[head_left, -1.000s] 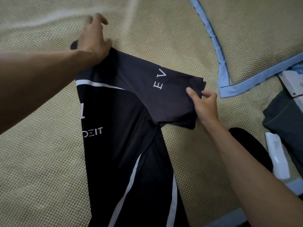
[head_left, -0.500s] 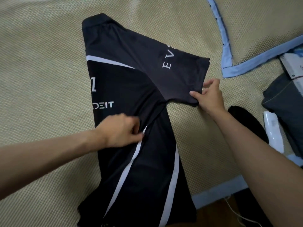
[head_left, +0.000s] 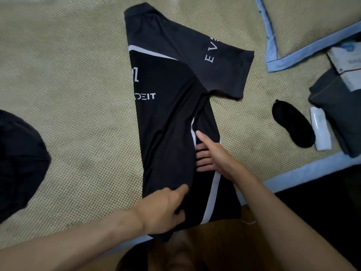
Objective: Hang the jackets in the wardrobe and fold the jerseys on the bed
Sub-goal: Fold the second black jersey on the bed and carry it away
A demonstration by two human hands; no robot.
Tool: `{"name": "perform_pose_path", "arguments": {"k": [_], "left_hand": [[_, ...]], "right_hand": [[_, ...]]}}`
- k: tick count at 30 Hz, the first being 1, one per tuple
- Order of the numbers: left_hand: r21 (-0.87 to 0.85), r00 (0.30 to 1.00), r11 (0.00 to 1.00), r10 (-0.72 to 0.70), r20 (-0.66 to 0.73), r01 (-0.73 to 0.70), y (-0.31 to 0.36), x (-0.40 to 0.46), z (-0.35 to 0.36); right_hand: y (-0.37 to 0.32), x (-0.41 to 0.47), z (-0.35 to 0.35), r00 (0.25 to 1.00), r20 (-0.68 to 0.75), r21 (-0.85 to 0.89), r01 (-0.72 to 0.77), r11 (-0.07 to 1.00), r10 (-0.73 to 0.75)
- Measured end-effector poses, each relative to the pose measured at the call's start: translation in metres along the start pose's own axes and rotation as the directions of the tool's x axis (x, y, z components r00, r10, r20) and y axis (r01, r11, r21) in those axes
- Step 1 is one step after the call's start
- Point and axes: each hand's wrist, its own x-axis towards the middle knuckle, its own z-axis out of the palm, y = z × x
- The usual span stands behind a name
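A black jersey [head_left: 168,114] with white stripes and white lettering lies on the woven bed mat [head_left: 78,94]. Its body is folded lengthwise, and one sleeve [head_left: 220,61] sticks out flat to the right. My left hand [head_left: 166,208] grips the folded layer near the lower hem, thumb on top and fingers curled into the cloth. Just above it, my right hand [head_left: 211,155] lies flat on the jersey's body with straight fingers, their tips tucked under the edge of the fold. The hem hangs slightly over the bed's front edge.
Another dark garment [head_left: 19,163] lies at the left edge. A blue-trimmed pillow [head_left: 273,55] sits at the top right. To the right are a black eye mask [head_left: 293,126], a white tube [head_left: 320,130] and a folded grey garment [head_left: 341,114]. The bed's blue edge [head_left: 293,177] runs in front.
My right hand let go of the sleeve and came down onto the jersey's body. My left hand slid down from the middle to the lower hem. The sleeve now lies flat.
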Motion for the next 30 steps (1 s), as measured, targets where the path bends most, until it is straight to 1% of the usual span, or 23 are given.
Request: {"name": "perform_pose_path", "arguments": {"k": [2, 3, 4, 7, 10, 11, 13, 16, 18, 20, 22, 24, 25, 27, 28, 30], "left_hand": [[-0.036, 0.996, 0.996, 0.084, -0.04, -0.085, 0.033, -0.001, 0.017], [-0.038, 0.992, 0.993, 0.109, -0.056, -0.112, 0.046, 0.002, 0.024], [-0.038, 0.99, 0.992, 0.12, -0.072, -0.123, 0.056, 0.008, 0.032], [-0.042, 0.986, 0.989, 0.133, -0.104, -0.138, 0.078, 0.028, 0.051], [-0.104, 0.988, 0.988, 0.102, -0.116, -0.114, 0.088, 0.049, 0.063], [-0.121, 0.987, 0.986, 0.101, -0.125, -0.116, 0.091, 0.055, 0.065], [-0.137, 0.987, 0.983, 0.109, -0.114, -0.124, 0.093, 0.066, 0.069], [-0.13, 0.996, 0.988, 0.084, -0.016, -0.085, 0.089, 0.08, 0.076], [-0.129, 0.997, 0.99, 0.06, 0.049, -0.054, 0.084, 0.086, 0.08], [-0.133, 0.994, 0.99, 0.05, 0.093, -0.038, 0.079, 0.089, 0.086], [-0.124, 0.988, 0.992, 0.047, 0.146, -0.029, 0.073, 0.091, 0.092], [-0.096, 0.98, 0.995, 0.048, 0.192, -0.03, 0.068, 0.094, 0.091], [-0.098, 0.977, 0.995, 0.05, 0.209, -0.03, 0.065, 0.095, 0.086], [-0.131, 0.981, 0.991, 0.057, 0.185, -0.033, 0.058, 0.098, 0.063], [-0.144, 0.99, 0.989, 0.051, 0.133, -0.031, 0.053, 0.099, 0.046], [-0.207, 0.999, 0.977, -0.041, 0.022, 0.045, 0.037, 0.098, 0.005]], "right_hand": [[0.012, -0.008, 0.001, 0.998, 0.057, 0.138, 0.025, 0.99, -0.033], [0.016, -0.012, 0.0, 0.997, 0.044, 0.185, 0.058, 0.981, -0.067], [0.018, -0.016, -0.003, 0.995, 0.008, 0.191, 0.092, 0.977, -0.095], [0.024, -0.023, -0.016, 0.971, -0.141, 0.017, 0.195, 0.981, -0.191], [0.03, -0.016, -0.033, 0.905, -0.28, -0.241, 0.255, 0.936, -0.319], [0.034, -0.012, -0.038, 0.886, -0.308, -0.32, 0.245, 0.915, -0.345], [0.042, -0.007, -0.046, 0.871, -0.341, -0.423, 0.193, 0.885, -0.353], [0.057, -0.001, -0.053, 0.874, -0.34, -0.555, 0.113, 0.824, -0.348], [0.064, 0.002, -0.055, 0.882, -0.333, -0.582, 0.087, 0.808, -0.334], [0.068, 0.005, -0.058, 0.89, -0.328, -0.543, 0.096, 0.834, -0.316], [0.071, 0.003, -0.06, 0.888, -0.323, -0.547, 0.107, 0.83, -0.328], [0.072, 0.002, -0.063, 0.876, -0.316, -0.626, 0.095, 0.774, -0.364], [0.071, 0.003, -0.066, 0.875, -0.313, -0.678, 0.066, 0.733, -0.368], [0.064, 0.004, -0.071, 0.89, -0.314, -0.772, -0.037, 0.634, -0.33], [0.058, 0.005, -0.073, 0.9, -0.322, -0.81, -0.102, 0.577, -0.293], [0.041, 0.008, -0.078, 0.914, -0.341, -0.853, -0.203, 0.48, -0.219]]}}
